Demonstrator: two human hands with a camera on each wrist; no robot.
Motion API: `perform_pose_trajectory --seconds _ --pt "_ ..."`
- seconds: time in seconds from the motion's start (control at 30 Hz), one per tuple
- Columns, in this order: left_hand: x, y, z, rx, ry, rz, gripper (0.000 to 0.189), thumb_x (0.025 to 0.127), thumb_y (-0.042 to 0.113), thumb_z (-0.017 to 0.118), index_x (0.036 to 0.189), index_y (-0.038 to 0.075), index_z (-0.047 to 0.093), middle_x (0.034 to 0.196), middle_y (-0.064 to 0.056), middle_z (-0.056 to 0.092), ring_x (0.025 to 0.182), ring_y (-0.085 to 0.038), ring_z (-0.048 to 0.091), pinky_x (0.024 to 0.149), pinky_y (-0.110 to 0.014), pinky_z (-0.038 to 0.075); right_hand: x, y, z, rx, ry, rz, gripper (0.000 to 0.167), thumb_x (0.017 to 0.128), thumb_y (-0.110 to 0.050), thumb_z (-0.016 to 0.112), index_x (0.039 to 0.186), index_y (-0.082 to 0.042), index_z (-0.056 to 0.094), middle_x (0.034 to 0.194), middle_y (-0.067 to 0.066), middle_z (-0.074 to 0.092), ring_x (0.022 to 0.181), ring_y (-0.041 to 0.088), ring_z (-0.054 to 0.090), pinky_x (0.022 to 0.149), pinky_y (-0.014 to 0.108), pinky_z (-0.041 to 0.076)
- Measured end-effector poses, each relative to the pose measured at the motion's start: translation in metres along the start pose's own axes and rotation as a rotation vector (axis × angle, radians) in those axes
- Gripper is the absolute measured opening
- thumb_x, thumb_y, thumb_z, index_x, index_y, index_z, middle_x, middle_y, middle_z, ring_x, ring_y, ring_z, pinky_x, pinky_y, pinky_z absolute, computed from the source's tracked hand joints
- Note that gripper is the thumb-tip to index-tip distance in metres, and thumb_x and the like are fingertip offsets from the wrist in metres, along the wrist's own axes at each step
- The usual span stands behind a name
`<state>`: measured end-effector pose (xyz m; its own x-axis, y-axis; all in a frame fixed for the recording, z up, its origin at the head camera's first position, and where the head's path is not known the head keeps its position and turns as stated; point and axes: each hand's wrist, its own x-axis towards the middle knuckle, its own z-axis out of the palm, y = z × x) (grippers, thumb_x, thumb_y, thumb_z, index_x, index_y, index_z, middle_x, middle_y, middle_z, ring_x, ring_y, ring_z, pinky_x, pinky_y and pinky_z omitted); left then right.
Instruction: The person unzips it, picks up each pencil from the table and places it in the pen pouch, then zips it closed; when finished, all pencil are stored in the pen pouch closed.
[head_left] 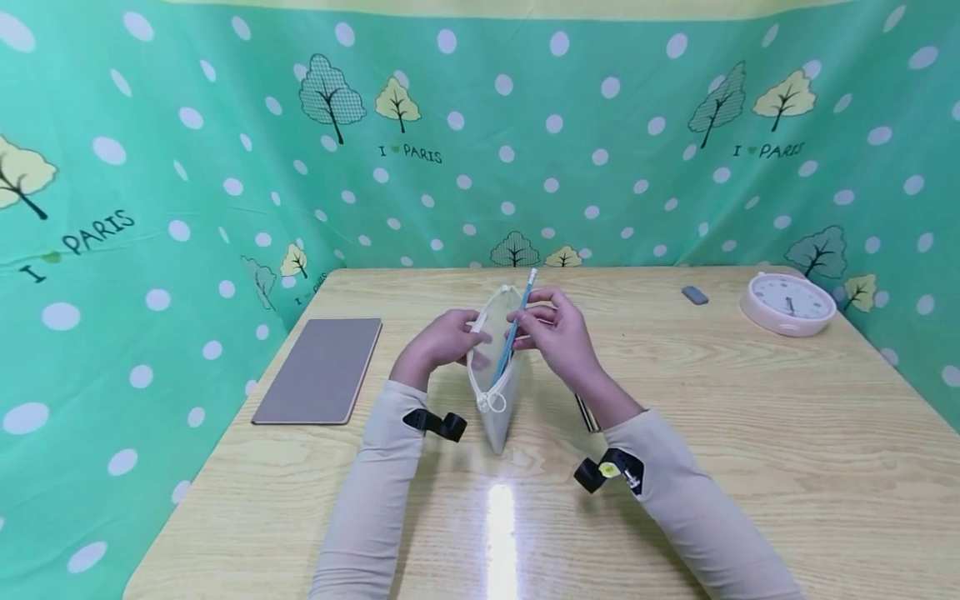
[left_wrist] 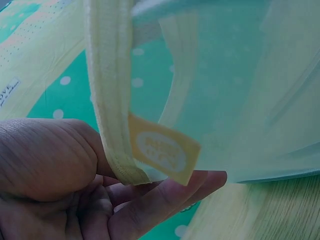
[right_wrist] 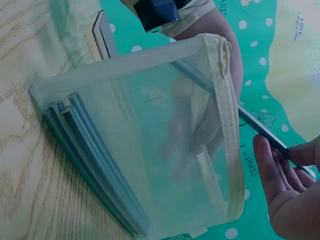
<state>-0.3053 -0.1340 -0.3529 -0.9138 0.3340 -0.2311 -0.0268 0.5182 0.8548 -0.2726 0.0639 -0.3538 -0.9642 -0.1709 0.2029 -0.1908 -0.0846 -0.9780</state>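
Head view — left hand [head_left: 448, 336] grips a mesh pouch [head_left: 501, 417], right hand [head_left: 553, 335] pinches a slim pencil [head_left: 507, 350]

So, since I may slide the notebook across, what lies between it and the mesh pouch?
In the head view, the left hand lies between the notebook and mesh pouch, holding the pouch; the tabletop from notebook to hand looks bare.

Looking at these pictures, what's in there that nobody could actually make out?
Inner tip of the pencil: right wrist view, blurred by the mesh of the pouch.
Number of sticks inside: right wrist view, mesh and overlap.
Wording on the label: left wrist view, blurred.
Numerals on the clock: head view, too small.
Far end of the dark item: head view, behind the right arm.
Base of the left hand: left wrist view, cut off by the picture's edge.
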Motion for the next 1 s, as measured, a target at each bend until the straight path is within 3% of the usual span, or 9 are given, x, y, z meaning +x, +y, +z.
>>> perform_pose_trajectory --seconds 0.2,0.43,0.63,0.8,1.0 --pt "-0.001 -0.001 0.000 -0.007 -0.001 0.013 0.043 0.106 0.004 0.053 0.147 -0.010 0.047 0.128 -0.029 0.067 0.096 -0.032 0.075 0.083 -0.037 0.065 -0.001 0.003 0.003 -0.063 -0.044 0.006 0.025 0.101 0.006 0.058 0.124 0.011 0.049 0.102 0.017 0.065 0.073 0.009 0.070 0.070 0.029 0.066" --pt "-0.002 0.000 0.001 -0.024 -0.007 0.005 0.046 0.106 0.004 0.054 0.149 -0.010 0.044 0.130 -0.030 0.066 0.102 -0.036 0.074 0.085 -0.037 0.064 -0.004 0.001 0.005 -0.091 -0.045 -0.007 0.026 0.100 0.005 0.059 0.124 0.010 0.050 0.106 0.026 0.065 0.074 0.011 0.069 0.069 0.031 0.066" --pt "-0.001 -0.001 0.001 -0.023 -0.005 0.007 0.046 0.106 0.005 0.055 0.148 -0.009 0.045 0.128 -0.030 0.067 0.095 -0.033 0.076 0.085 -0.038 0.064 -0.005 0.000 0.005 -0.117 -0.049 -0.013 0.028 0.101 0.004 0.059 0.127 0.010 0.051 0.112 0.035 0.065 0.076 0.013 0.070 0.070 0.031 0.066" --pt "0.000 -0.001 0.000 -0.025 -0.009 0.005 0.045 0.106 0.005 0.054 0.148 -0.008 0.046 0.129 -0.029 0.066 0.087 -0.027 0.076 0.085 -0.037 0.064 -0.004 -0.003 0.000 -0.143 -0.027 -0.010 0.030 0.102 0.002 0.057 0.130 0.009 0.052 0.114 0.036 0.066 0.083 0.025 0.074 0.072 0.033 0.066" --pt "0.001 -0.003 0.000 -0.026 0.002 -0.009 0.045 0.106 0.006 0.055 0.148 -0.008 0.047 0.129 -0.028 0.066 0.084 -0.025 0.076 0.084 -0.037 0.065 0.003 -0.010 -0.021 -0.157 0.007 -0.007 0.031 0.103 0.000 0.056 0.132 0.011 0.052 0.111 0.031 0.067 0.078 0.013 0.072 0.074 0.031 0.066"
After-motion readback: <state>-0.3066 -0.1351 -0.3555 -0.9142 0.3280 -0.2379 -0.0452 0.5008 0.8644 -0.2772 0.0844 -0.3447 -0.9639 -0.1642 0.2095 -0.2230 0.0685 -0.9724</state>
